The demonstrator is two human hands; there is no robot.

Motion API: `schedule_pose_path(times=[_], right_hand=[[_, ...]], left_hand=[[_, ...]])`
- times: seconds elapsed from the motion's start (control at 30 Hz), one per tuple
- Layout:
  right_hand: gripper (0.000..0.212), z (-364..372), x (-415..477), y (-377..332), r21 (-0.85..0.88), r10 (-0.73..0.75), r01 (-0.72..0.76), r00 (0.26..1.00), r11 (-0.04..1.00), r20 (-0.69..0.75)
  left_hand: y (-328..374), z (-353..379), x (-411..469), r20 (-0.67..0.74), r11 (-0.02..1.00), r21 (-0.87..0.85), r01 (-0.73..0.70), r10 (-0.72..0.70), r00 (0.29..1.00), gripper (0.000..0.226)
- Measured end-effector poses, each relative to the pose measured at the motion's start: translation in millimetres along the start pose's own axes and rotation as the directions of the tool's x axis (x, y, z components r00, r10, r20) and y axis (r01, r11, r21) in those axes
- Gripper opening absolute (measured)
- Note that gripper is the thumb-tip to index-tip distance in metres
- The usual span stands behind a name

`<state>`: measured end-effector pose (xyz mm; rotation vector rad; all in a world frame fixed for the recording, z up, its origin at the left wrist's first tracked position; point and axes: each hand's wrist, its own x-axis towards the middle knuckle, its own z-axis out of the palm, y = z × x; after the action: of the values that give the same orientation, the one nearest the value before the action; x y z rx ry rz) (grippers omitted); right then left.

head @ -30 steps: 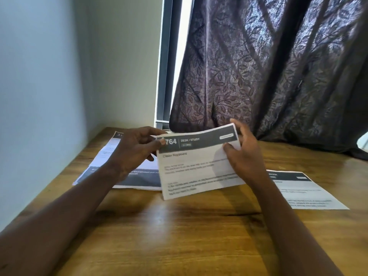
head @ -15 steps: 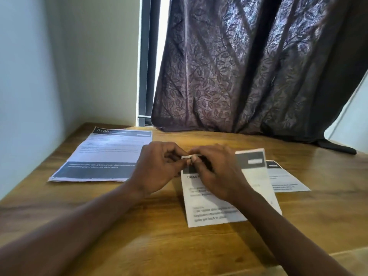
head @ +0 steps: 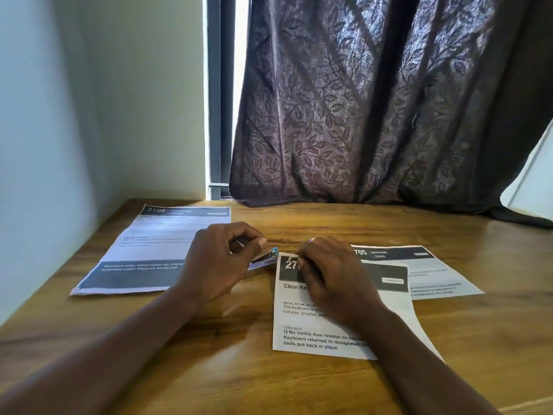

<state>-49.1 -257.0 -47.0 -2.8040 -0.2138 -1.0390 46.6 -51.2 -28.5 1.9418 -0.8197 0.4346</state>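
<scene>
A printed sheet [head: 326,333] headed "Clean Key…" lies flat on the wooden desk [head: 239,369] in front of me. My right hand [head: 332,277] lies over its upper part, with its fingers curled at the sheet's top left corner. Just left of that corner, my left hand [head: 218,262] has curled fingers and pinches a small flat object with a blue tip [head: 270,254]. What that object is stays unclear. The two hands are a short gap apart.
A second printed sheet [head: 149,244] numbered 3108 lies at the left. A third sheet [head: 437,274] numbered 705 lies at the right, partly under the middle one. A dark leaf-patterned curtain [head: 374,115] hangs behind the desk. A pale wall [head: 45,145] borders the left side.
The sheet, held up in both hands a second ago, now lies on the desk. My left hand has drawn away leftward from its corner, and the blue-tipped object shows beside it.
</scene>
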Motion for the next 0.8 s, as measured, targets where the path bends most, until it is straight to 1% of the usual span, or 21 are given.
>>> schedule_pose_path(times=[0.07, 0.13, 0.17, 0.23, 0.3, 0.37, 0.43, 0.5, 0.53, 0.57, 0.6, 0.63, 0.67, 0.7, 0.73, 0.8], right_hand=[[0.015, 1.8, 0.9, 0.3, 0.094, 0.047, -0.048, 0.999, 0.994, 0.009], [0.019, 4.1, 2.3, 0.5, 0.212, 0.075, -0.079, 0.997, 0.974, 0.026], [0.019, 5.1, 2.6, 0.4, 0.244, 0.074, -0.078, 0.997, 0.967, 0.027], [0.017, 5.7, 2.5, 1.0, 0.288, 0.071, -0.073, 0.997, 0.955, 0.018], [0.013, 6.7, 0.4, 2.6, 0.305, 0.068, -0.063, 0.998, 0.95, -0.006], [0.011, 6.8, -0.1, 3.5, 0.306, 0.071, -0.062, 0.997, 0.95, -0.016], [0.013, 6.5, 1.5, 3.8, 0.285, 0.079, -0.07, 0.997, 0.956, -0.019], [0.014, 6.2, 1.9, 3.4, 0.257, 0.079, -0.068, 0.996, 0.964, -0.033], [0.014, 5.5, 2.5, 3.5, 0.254, 0.08, -0.067, 0.996, 0.965, -0.043], [0.012, 4.7, 2.3, 3.2, 0.258, 0.086, -0.07, 0.995, 0.963, -0.049], [0.012, 4.2, 2.1, 2.6, 0.264, 0.095, -0.079, 0.994, 0.961, -0.047], [0.012, 4.0, 2.0, 2.1, 0.267, 0.106, -0.092, 0.994, 0.959, -0.041], [0.013, 3.9, 1.7, 1.5, 0.265, 0.116, -0.103, 0.993, 0.959, -0.035], [0.014, 3.7, 1.5, 1.6, 0.259, 0.123, -0.11, 0.992, 0.96, -0.033], [0.014, 3.7, 1.1, 1.8, 0.253, 0.124, -0.111, 0.992, 0.961, -0.034], [0.013, 3.3, 0.5, 1.4, 0.237, 0.125, -0.114, 0.992, 0.965, -0.032]], left_hand=[[-2.7, -2.2, -0.7, 0.001, 0.988, 0.151, -0.04, 0.04, 0.999, 0.012], [-4.3, -2.4, -2.2, 0.052, 0.963, 0.264, -0.057, 0.044, 0.998, 0.025], [-4.6, -1.4, -3.1, 0.085, 0.944, 0.319, -0.079, 0.054, 0.995, 0.032], [-3.6, 3.2, -3.1, 0.154, 0.889, 0.434, -0.143, 0.083, 0.984, 0.043], [-4.0, 10.1, -3.9, 0.217, 0.831, 0.527, -0.181, 0.074, 0.973, 0.051], [-6.4, 14.3, -3.4, 0.244, 0.822, 0.541, -0.176, 0.047, 0.969, 0.051], [-8.7, 13.7, -1.2, 0.24, 0.848, 0.502, -0.169, 0.051, 0.969, 0.043], [-8.1, 10.8, 0.1, 0.185, 0.909, 0.396, -0.129, 0.059, 0.981, 0.03], [-6.8, 9.2, 1.4, 0.136, 0.951, 0.296, -0.094, 0.055, 0.989, 0.024], [-5.8, 7.2, 2.9, 0.095, 0.985, 0.162, -0.052, 0.037, 0.995, 0.019], [-5.4, 4.7, 4.7, 0.085, 1.0, 0.006, 0.001, -0.001, 0.996, 0.015], [-5.1, 1.2, 6.5, 0.113, 0.987, -0.147, 0.063, -0.046, 0.993, 0.013], [-5.8, -2.5, 8.2, 0.161, 0.959, -0.257, 0.122, -0.082, 0.984, 0.015], [-7.1, -6.5, 9.5, 0.214, 0.936, -0.31, 0.168, -0.104, 0.971, 0.017], [-9.6, -10.1, 10.1, 0.264, 0.926, -0.32, 0.199, -0.115, 0.958, 0.018], [-14.4, -16.0, 11.1, 0.327, 0.93, -0.287, 0.228, -0.129, 0.936, 0.017]])
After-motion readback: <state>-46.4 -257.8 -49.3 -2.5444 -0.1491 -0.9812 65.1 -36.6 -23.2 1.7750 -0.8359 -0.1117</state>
